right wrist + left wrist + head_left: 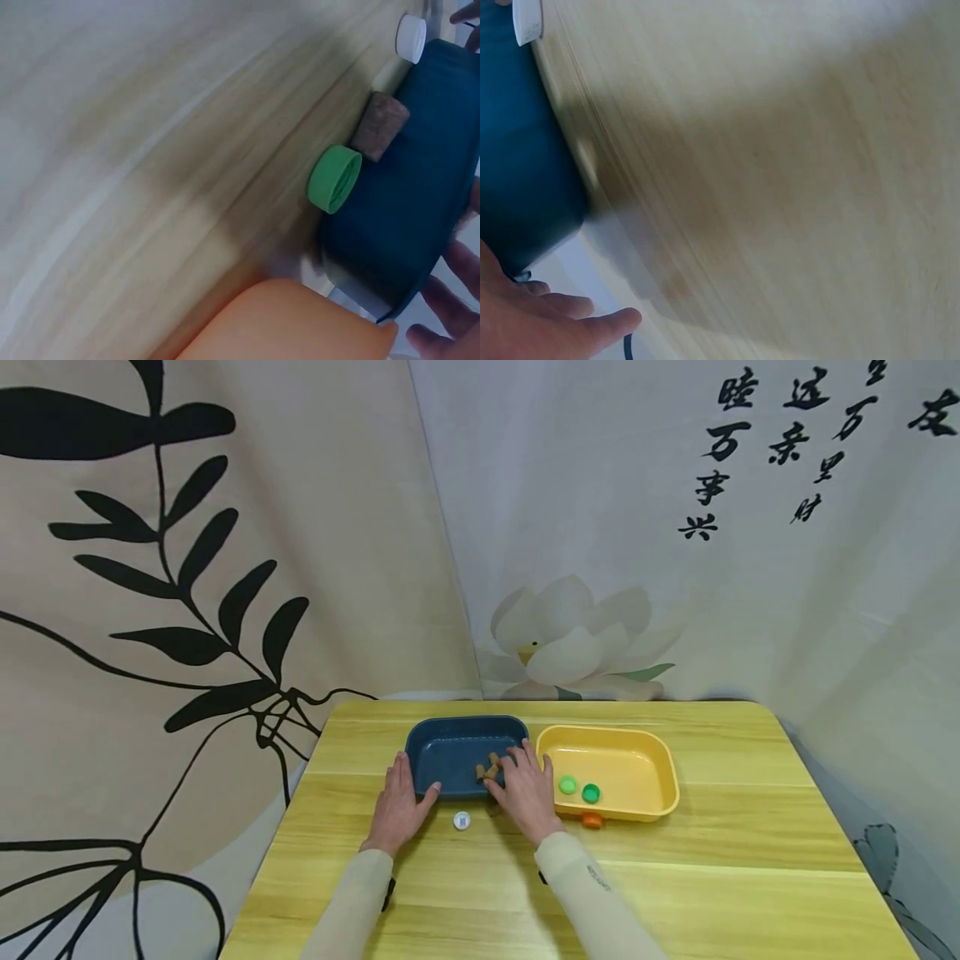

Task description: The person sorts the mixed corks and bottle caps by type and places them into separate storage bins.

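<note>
A dark blue tray (442, 735) stands on the table with several corks (491, 768) in its right part. My left hand (397, 806) lies along the tray's left end, fingers straight, thumb at the front rim. Over the right end, my right hand (527, 793) has its fingers spread, close to the corks; the right wrist view shows fingertips around the rim and no thing between them. In front of the tray are a white bottle cap (461, 820), a cork (380, 126) and a green cap (334, 178), the last mostly hidden by the right hand from above.
Just right of the blue tray stands a yellow tray (630, 777) holding a light green cap (567, 785) and a darker green cap (591, 793). An orange cap (592, 820) lies against its front wall. Printed curtains (360, 568) hang behind the wooden table (712, 877).
</note>
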A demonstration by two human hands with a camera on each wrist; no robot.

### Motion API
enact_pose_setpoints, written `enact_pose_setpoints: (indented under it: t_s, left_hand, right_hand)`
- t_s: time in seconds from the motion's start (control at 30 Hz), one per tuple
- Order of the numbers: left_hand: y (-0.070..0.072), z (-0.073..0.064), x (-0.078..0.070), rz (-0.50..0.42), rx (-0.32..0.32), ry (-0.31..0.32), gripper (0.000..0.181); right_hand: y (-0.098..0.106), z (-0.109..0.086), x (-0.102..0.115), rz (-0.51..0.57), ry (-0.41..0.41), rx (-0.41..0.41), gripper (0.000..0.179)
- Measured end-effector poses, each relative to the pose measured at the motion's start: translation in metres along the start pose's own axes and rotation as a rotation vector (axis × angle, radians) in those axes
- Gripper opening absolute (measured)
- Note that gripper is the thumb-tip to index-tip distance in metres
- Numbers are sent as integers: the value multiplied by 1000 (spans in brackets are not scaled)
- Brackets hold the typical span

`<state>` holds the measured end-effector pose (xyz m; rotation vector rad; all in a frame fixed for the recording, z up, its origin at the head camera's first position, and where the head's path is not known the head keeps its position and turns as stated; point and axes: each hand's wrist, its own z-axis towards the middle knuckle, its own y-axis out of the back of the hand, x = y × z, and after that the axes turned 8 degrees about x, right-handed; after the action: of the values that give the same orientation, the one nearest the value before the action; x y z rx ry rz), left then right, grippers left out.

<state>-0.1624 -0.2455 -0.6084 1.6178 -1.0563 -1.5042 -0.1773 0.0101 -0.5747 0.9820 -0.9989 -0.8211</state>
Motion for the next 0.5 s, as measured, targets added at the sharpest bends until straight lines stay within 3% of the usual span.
enact_pose_setpoints:
  t_s: [0.2, 0.5]
  left_hand:
    - [-2, 0, -2, -8, 11, 10, 103]
    - [3, -2, -3, -13, 15, 13, 101]
  right_hand:
    - [4, 1, -6, 1, -20, 36, 52]
    - [23, -15, -23, 148, 3, -11, 49]
